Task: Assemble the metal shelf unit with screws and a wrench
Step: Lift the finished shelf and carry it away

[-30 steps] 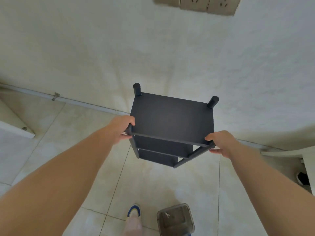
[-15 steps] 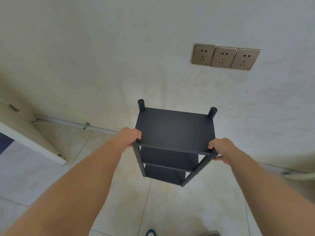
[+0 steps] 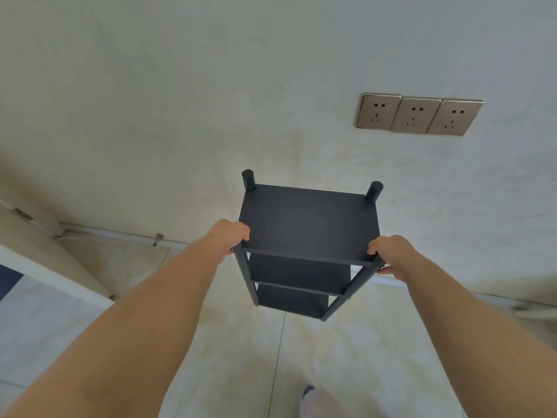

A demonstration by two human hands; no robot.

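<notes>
A black metal shelf unit (image 3: 307, 224) with three flat shelves and round corner posts stands upright in front of a pale wall. My left hand (image 3: 230, 236) grips its near left post at the top shelf. Around the near right post my right hand (image 3: 391, 251) is closed. Both far posts stick up above the top shelf. The lower ends of the posts sit close to the tiled floor; I cannot tell whether they touch it. No screws or wrench are in view.
A row of three wall sockets (image 3: 419, 115) sits up on the wall at the right. A skirting pipe (image 3: 120, 233) runs along the wall's foot. A white ledge (image 3: 45, 267) juts in at the left. My shoe (image 3: 307, 390) shows at the bottom.
The view has tilted up: the sockets sit lower in frame and the clear box near my foot has left the view. The shelf unit stays in both hands, turned more upright.
</notes>
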